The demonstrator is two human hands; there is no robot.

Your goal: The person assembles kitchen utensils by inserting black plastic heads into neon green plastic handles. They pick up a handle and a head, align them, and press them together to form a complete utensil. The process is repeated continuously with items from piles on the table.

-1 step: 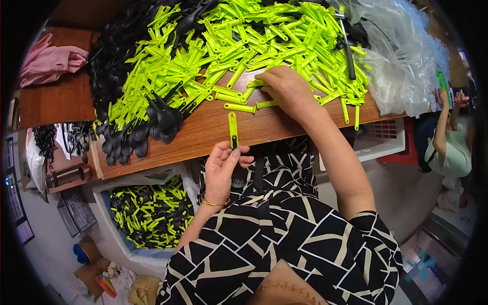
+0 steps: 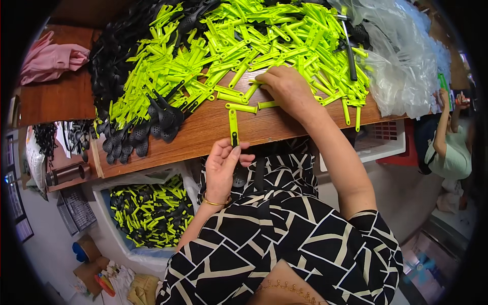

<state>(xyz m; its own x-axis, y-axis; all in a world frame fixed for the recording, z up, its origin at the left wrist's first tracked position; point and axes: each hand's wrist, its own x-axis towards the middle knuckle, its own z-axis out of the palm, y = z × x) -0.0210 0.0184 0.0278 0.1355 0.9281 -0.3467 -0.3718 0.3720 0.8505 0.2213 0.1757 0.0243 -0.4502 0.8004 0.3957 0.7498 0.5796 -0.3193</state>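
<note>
My left hand (image 2: pixel 219 170) is closed near the table's front edge, pinching a small black slotted spoon (image 2: pixel 239 179). A lime-green handle (image 2: pixel 233 122) sits on its black stem and points away from me. The perforated bowl shows only partly below my fingers. Farther right, my right hand (image 2: pixel 288 89) reaches over the tabletop with its fingertips closed on a lime-green handle piece (image 2: pixel 258 82), mostly covered by the fingers. Several loose handles (image 2: pixel 241 108) lie just left of and below that hand, in front of a large heap of lime-green handles (image 2: pixel 274 43).
Black slotted spoons (image 2: pixel 165 119) pile along the heap's left side. A hammer (image 2: pixel 348 51) lies at the right, by clear plastic bags (image 2: pixel 399 66). Below the table, a lined bin (image 2: pixel 104 203) holds finished-looking green-and-black spoons. Another person (image 2: pixel 452 145) is at far right.
My left hand and its spoon have shifted very slightly away from me, toward the loose handles. My right hand stays in nearly the same place.
</note>
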